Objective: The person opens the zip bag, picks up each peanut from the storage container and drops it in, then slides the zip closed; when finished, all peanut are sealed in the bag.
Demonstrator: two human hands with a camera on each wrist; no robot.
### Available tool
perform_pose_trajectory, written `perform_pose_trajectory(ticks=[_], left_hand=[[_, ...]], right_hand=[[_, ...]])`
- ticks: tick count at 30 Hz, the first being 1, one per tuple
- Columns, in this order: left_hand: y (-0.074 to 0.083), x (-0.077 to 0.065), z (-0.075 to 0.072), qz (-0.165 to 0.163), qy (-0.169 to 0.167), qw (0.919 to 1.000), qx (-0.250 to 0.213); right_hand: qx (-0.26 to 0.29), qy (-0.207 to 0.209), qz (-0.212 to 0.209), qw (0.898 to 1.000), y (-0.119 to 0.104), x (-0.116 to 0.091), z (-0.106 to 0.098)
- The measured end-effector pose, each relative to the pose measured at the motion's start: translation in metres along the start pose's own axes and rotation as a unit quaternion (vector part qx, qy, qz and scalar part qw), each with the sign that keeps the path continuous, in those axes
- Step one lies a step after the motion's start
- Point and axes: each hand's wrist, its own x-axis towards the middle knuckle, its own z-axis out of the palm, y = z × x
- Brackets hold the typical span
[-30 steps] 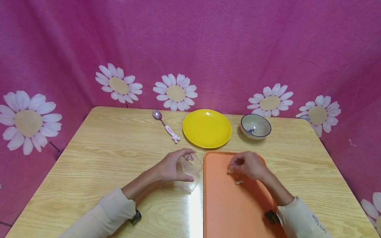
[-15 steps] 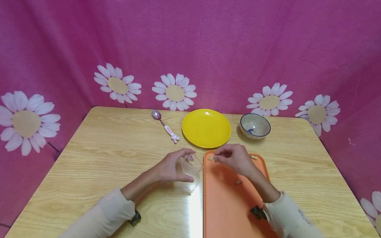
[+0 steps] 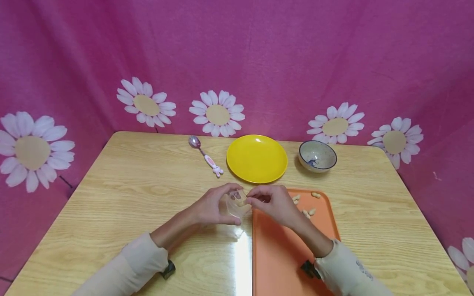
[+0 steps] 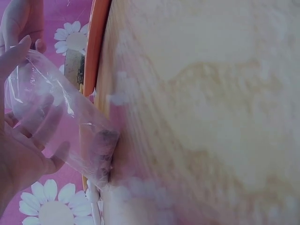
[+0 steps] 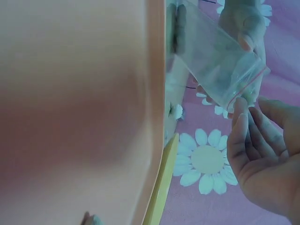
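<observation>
My left hand (image 3: 214, 206) holds a clear plastic zip bag (image 3: 234, 210) between thumb and fingers, its mouth turned toward the right. In the right wrist view a red line marks the mouth of the bag (image 5: 220, 65). My right hand (image 3: 275, 204) is right at that mouth, fingertips pinching a peanut (image 3: 240, 202) that overlaps the bag in the head view. Several more peanuts (image 3: 306, 214) lie on the orange tray (image 3: 281, 250), under and beyond my right forearm. The left wrist view shows the bag (image 4: 61, 108) stretched across the left fingers.
A yellow plate (image 3: 257, 159) stands behind the bag and tray. Left of it lies a spoon (image 3: 210, 160) with a rabbit handle; on its right sits a patterned bowl (image 3: 317, 157). Pink flowered cloth (image 3: 259, 74) hangs behind the wooden table (image 3: 122, 193).
My right hand has moved left from over the tray to the bag's mouth, carrying a peanut. More peanuts on the tray are uncovered. The left hand and bag have stayed in place.
</observation>
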Motion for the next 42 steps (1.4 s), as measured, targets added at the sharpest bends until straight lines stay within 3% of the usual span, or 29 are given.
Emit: perform_pose_trajectory(ticks=[8, 18, 29, 42], left_hand=[[-0.001, 0.0, -0.001, 0.008, -0.002, 1.0, -0.003], [-0.001, -0.001, -0.001, 0.013, 0.0, 0.9999, 0.008], [-0.003, 0.0, -0.001, 0.017, -0.001, 0.9998, 0.01], [-0.003, -0.001, -0.001, 0.004, -0.003, 1.0, 0.008]], right_hand=[[0.012, -0.003, 0.031, 0.999, 0.004, -0.005, -0.014], [-0.057, 0.01, 0.044, 0.997, 0.039, -0.008, -0.044], [-0.131, -0.017, 0.058, 0.99, 0.067, -0.014, -0.073], [-0.139, -0.033, 0.1, 0.985, 0.088, -0.022, -0.076]])
